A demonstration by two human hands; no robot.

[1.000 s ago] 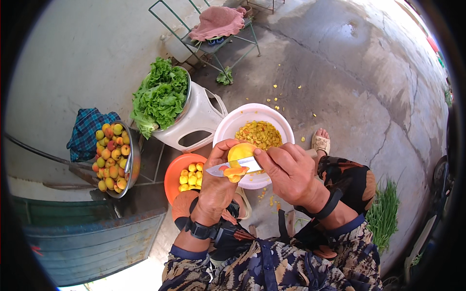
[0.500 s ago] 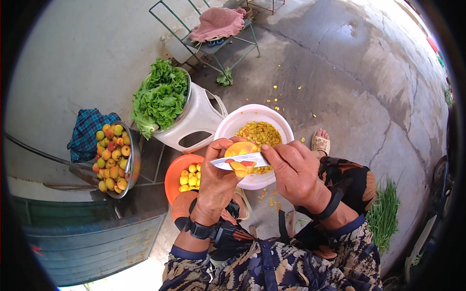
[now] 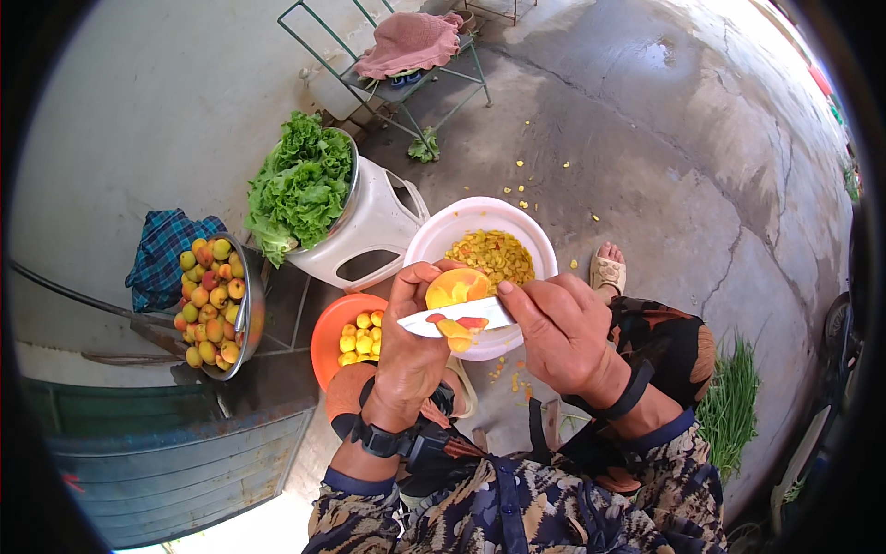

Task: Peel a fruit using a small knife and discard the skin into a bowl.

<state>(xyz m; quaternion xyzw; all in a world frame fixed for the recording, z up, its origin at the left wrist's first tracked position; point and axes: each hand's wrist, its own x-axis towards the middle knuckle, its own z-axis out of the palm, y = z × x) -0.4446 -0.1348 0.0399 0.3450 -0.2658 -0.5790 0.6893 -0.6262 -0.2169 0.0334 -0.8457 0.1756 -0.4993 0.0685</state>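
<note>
In my left hand (image 3: 404,355) is a yellow-orange peach (image 3: 450,286), gripped between thumb and fingers, its near side cut to pale flesh. My right hand (image 3: 568,337) is closed on a knife (image 3: 496,315), its handle hidden in the fist. The blade points left, just below the peach, and strips of red and yellow peel (image 3: 455,332) lie on it. Beneath both hands stands a pale pink basin (image 3: 434,231) holding a heap of yellow peelings (image 3: 494,254). To its left, an orange basin (image 3: 328,346) holds several peeled yellow peaches (image 3: 360,339).
A metal bowl (image 3: 256,305) of unpeeled peaches (image 3: 214,305) stands at left beside a blue checked cloth (image 3: 164,254). Lettuce (image 3: 300,189) fills a bowl on a white stool (image 3: 374,231). Farther off, a pink hat (image 3: 411,44) rests on a chair. Green stalks (image 3: 729,406) lie at right.
The knife has moved slightly down, away from the peach, with the peel strips on its blade. Both hands keep their grip, and the view has shifted a little.
</note>
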